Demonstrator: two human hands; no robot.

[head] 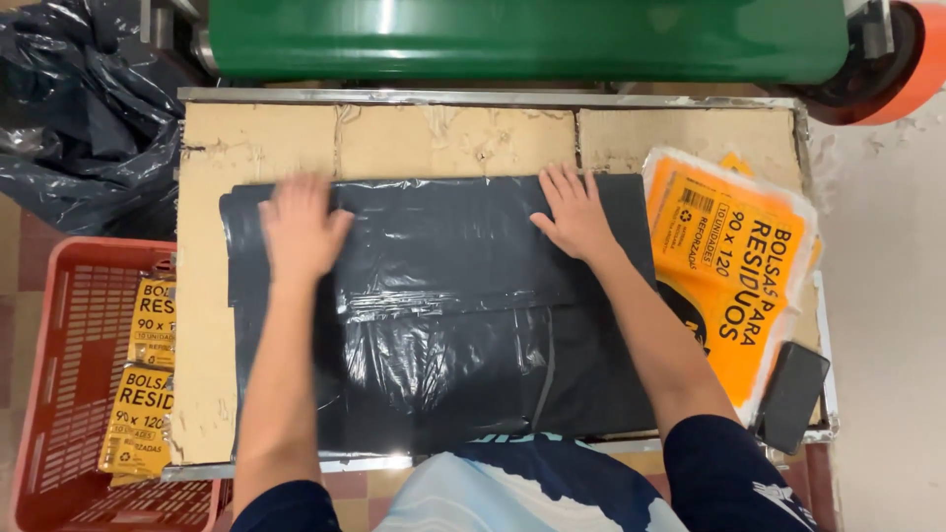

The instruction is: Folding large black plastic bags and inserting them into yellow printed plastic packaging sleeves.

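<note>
Two hands are laid flat on a black plastic bag spread over the cardboard-covered bench. The smoothing or flattening step appears to be in hand; a fold would probably call next for its far edge to be gripped. The left hand is pressed on the bag's upper left, the right hand on its upper right, fingers spread fully open, nothing grasped. Orange packets are seen beside it

A glossy black plastic bag lies flat, spread wide across the cardboard-covered worktop; seemingly folded over; creased midway.
</note>
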